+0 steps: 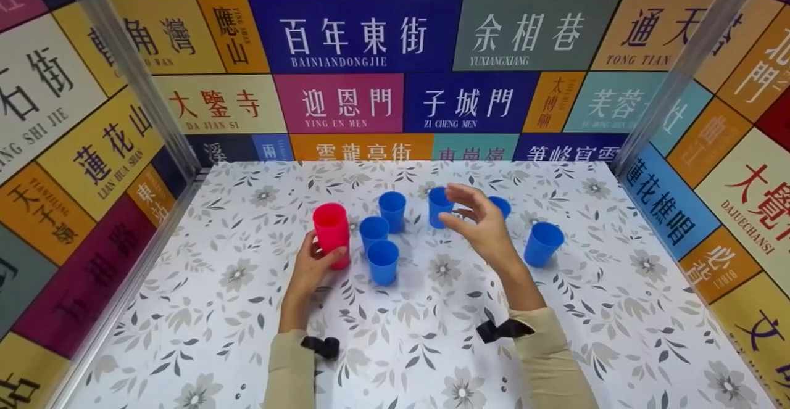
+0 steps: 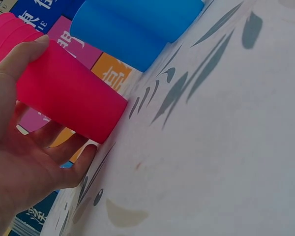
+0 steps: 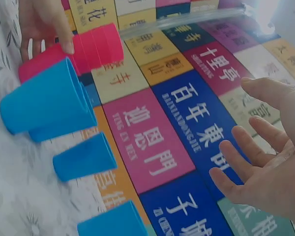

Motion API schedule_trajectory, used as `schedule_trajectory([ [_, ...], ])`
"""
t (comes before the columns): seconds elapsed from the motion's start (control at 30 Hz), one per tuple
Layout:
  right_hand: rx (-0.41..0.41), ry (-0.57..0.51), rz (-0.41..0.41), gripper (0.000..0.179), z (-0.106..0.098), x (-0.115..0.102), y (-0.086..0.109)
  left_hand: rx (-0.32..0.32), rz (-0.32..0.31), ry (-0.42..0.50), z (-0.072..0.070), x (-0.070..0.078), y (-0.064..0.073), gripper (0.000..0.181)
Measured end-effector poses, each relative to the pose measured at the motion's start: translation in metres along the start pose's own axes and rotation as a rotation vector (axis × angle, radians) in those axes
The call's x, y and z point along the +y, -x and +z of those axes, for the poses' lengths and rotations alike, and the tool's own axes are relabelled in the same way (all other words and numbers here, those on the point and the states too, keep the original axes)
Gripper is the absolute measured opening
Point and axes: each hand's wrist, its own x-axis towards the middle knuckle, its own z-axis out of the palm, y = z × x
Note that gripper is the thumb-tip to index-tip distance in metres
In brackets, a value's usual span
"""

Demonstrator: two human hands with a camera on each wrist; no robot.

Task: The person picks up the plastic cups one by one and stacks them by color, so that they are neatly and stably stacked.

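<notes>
A stack of red cups [image 1: 331, 227] stands upright on the table; in the left wrist view several nested rims show at its top. Around its lower part curls my left hand [image 1: 308, 270], thumb on the near side. Just right of it, three blue cups stand close together, the nearest one [image 1: 382, 264] in front. My right hand [image 1: 484, 227] is raised over the table with fingers spread and holds nothing. In the head view it overlaps the edge of one blue cup [image 1: 438, 211] and partly hides another [image 1: 501, 207] behind it.
A further blue cup [image 1: 543, 245] stands alone to the right. The table [image 1: 234, 347] has a white cover with a leaf and flower print. Panels with street-name signs [image 1: 355, 33] enclose it at the back and sides.
</notes>
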Motion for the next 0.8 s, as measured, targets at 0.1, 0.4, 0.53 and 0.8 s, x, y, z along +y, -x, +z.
schedule_trajectory([
  [0.1, 0.064, -0.036, 0.011, 0.052, -0.014, 0.007, 0.002, 0.001, -0.002, -0.010, 0.000, 0.001, -0.001, 0.070],
  [0.4, 0.173, -0.044, 0.056, 0.052, -0.048, 0.025, 0.008, -0.002, -0.015, -0.014, -0.001, 0.002, 0.001, 0.072],
  [0.53, 0.185, -0.035, 0.048, 0.053, -0.060, 0.031, 0.009, 0.009, -0.010, -0.017, -0.002, 0.001, 0.001, 0.072],
  [0.8, 0.299, 0.145, 0.074, 0.055, -0.092, 0.043, 0.017, -0.006, 0.034, -0.013, -0.001, 0.000, -0.001, 0.070],
])
